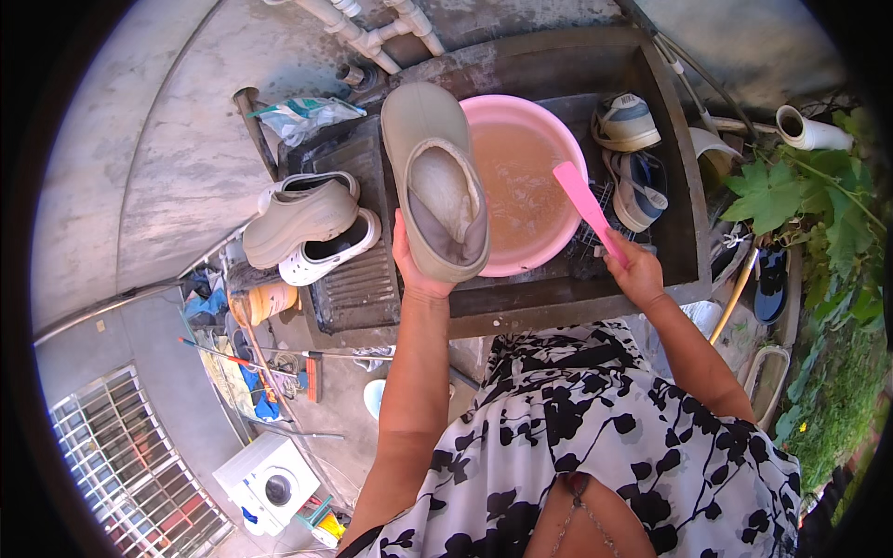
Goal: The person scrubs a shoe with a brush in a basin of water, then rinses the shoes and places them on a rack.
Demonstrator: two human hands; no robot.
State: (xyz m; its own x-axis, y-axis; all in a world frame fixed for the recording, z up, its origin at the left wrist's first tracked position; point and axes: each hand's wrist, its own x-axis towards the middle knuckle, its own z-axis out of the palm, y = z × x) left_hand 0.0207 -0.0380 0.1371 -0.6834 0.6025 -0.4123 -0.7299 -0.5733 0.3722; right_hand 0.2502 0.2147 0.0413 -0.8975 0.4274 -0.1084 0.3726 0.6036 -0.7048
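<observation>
My left hand (pixel 421 273) grips a beige clog (pixel 427 115) by its heel end and holds it up, toe away from me. Its pale lining shows through the opening. The pink handle of a brush (pixel 584 199) is in my right hand (pixel 638 272); its bristles are not visible. Behind the clog, partly covered by it, a pink plastic basin (pixel 520 268) holds murky brown water (pixel 523 188). To the left, another beige clog (pixel 300 220) lies across a pair of white clogs (pixel 342 251) on the ridged washboard (pixel 359 286) of the sink.
A dark stone sink (pixel 687 230) surrounds the basin. Two grey-blue sneakers (pixel 636 188) lie at its right end beside a wire rack (pixel 593 223). A plastic bag (pixel 307 118) sits at the back left corner. White pipes (pixel 377 35) run along the wall; leafy vines (pixel 767 192) grow at right.
</observation>
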